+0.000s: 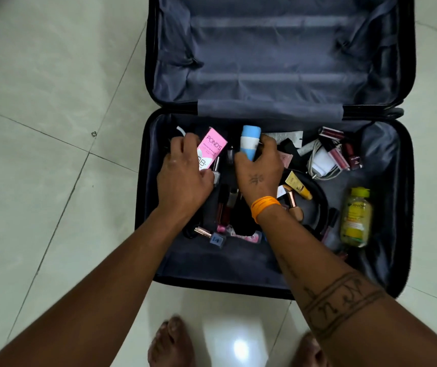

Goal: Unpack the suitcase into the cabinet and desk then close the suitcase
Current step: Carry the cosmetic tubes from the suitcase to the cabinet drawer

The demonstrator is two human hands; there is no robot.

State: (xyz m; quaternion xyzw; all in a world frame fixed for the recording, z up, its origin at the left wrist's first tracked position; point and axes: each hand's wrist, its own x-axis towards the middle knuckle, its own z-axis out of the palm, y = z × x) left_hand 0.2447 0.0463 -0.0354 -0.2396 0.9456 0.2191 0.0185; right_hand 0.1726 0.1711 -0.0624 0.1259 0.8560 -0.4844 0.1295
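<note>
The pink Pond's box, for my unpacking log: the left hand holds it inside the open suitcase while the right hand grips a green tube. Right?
Not quite. The head view shows the right hand gripping a blue and white tube, not a green one. The rest holds: the left hand holds the pink Pond's box inside the open suitcase.

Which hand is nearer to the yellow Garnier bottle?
Right. The right hand, gripping the blue tube, is mid-suitcase, left of the yellow Garnier bottle; the left hand, holding the pink box, is farther left.
</note>
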